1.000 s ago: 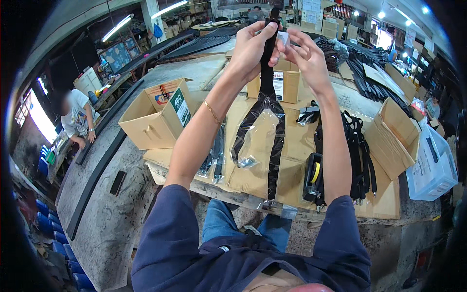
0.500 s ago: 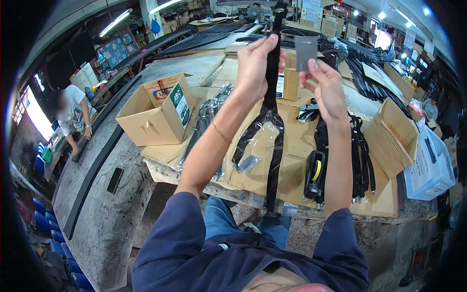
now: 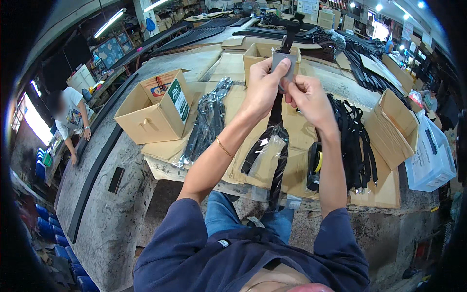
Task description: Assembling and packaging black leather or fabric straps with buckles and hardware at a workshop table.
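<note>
Pinching a small grey card [image 3: 283, 63] between them, the left hand [image 3: 262, 85] and right hand [image 3: 309, 97] hold it raised over the cardboard-covered bench [image 3: 253, 165], fingers clamped on its edges, apparently to fit it to the black strap [image 3: 276, 117]. That strap hangs below in a clear plastic sleeve [image 3: 270, 153], glossy and creased, with loose straps [image 3: 352, 141] piled just right.
</note>
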Demonstrator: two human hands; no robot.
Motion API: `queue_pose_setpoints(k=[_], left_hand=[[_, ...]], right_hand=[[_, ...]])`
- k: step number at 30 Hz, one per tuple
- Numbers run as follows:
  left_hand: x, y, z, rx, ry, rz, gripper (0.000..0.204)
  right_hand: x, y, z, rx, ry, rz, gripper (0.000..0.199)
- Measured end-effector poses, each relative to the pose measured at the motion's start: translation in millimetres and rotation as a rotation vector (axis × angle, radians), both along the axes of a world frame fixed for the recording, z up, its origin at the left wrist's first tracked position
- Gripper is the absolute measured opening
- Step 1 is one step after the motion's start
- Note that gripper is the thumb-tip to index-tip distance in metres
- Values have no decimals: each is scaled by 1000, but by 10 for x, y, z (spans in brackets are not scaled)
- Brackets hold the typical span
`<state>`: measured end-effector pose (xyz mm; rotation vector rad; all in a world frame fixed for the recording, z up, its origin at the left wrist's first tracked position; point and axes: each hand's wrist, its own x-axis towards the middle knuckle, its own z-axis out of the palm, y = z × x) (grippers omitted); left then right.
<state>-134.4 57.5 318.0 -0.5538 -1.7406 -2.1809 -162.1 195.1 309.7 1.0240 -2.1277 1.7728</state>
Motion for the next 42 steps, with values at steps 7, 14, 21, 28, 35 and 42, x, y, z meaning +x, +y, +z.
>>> queue_pose_setpoints(k=[7, 14, 21, 28, 35, 42], left_hand=[[78, -8, -4, 88, 30, -48, 19], [5, -117, 245, -67, 146, 48, 21], [-172, -294, 792, 96, 265, 39, 23], [-258, -223, 1152, 130, 277, -20, 22], [-321, -283, 1312, 150, 281, -110, 25], [-309, -301, 1287, 115, 247, -36, 27]], right_hand=[[-199, 47, 575, -49, 399, -67, 30], [-559, -227, 723, -142, 187, 85, 41], [30, -133, -269, -82, -83, 210, 27], [-171, -170, -54, -229, -109, 279, 25], [-247, -242, 194, -221, 30, 302, 24], [-156, -192, 237, -188, -15, 300, 21]])
